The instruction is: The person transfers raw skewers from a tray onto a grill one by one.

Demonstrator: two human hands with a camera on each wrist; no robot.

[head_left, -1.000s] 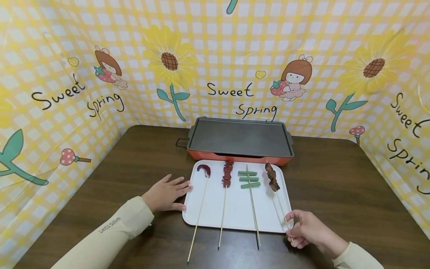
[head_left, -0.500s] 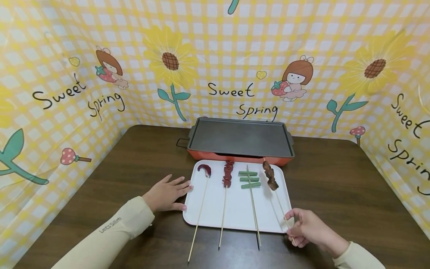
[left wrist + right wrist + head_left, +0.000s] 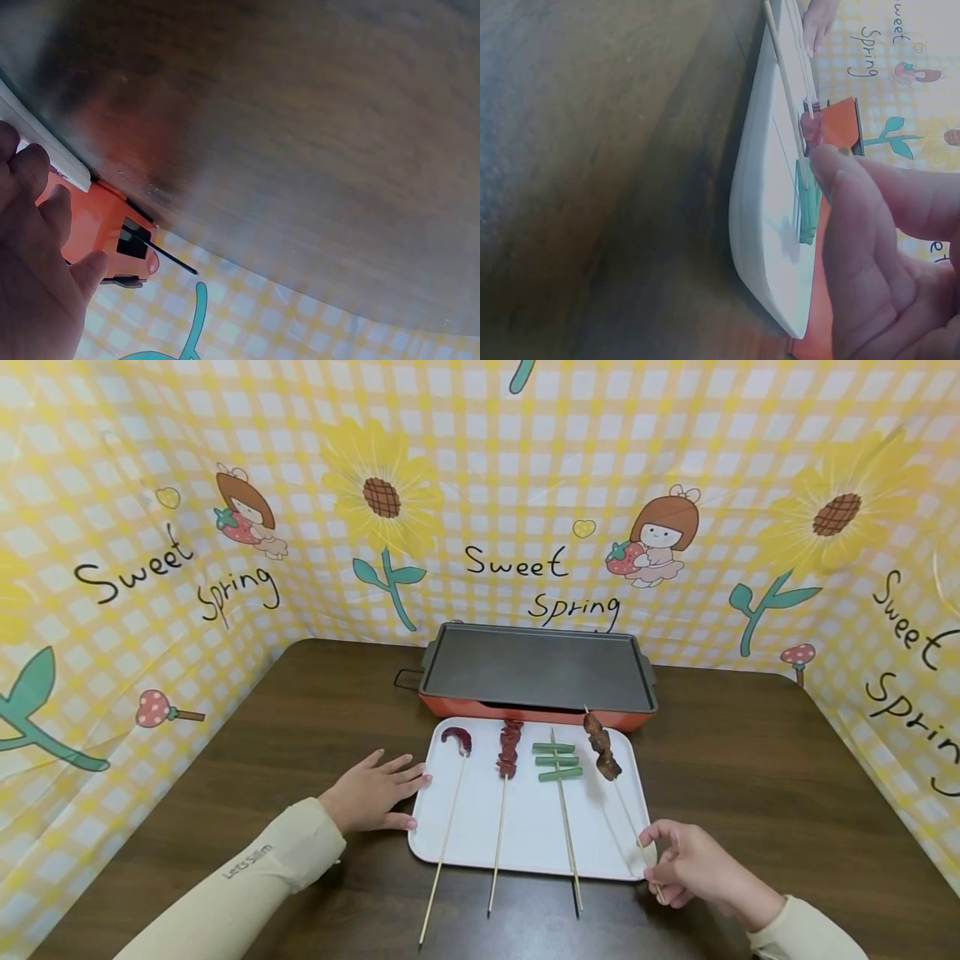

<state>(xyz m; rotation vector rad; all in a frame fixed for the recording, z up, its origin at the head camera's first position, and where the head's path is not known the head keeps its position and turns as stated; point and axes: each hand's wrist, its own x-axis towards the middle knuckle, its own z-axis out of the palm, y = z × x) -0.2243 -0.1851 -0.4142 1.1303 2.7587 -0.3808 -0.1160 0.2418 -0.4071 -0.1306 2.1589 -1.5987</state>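
My right hand [image 3: 693, 864] pinches the lower stick of a brown meat skewer [image 3: 602, 748] between thumb and fingers. That skewer is raised over the right side of a white tray [image 3: 528, 839], its tip near the griddle's front. Spread fingers of my left hand [image 3: 373, 793] touch the tray's left edge. On the tray lie a curled dark-red tentacle-like skewer [image 3: 459, 741], a red folded-meat skewer [image 3: 508, 750] and a green vegetable skewer [image 3: 557, 762], their sticks over the near edge. The right wrist view shows the pinching fingers [image 3: 855, 225], but the held meat is hidden there.
Directly behind the tray stands a griddle [image 3: 536, 667] with a dark flat plate and an orange-red base. A thin black wire handle [image 3: 407, 678] juts from its left. The brown wooden table [image 3: 750, 760] meets a yellow checked cloth [image 3: 487, 468] at the back and sides.
The brown meat skewer has risen slightly, its tip swinging left and toward the griddle. My right hand has shifted a little up and right. The left hand stays in place.
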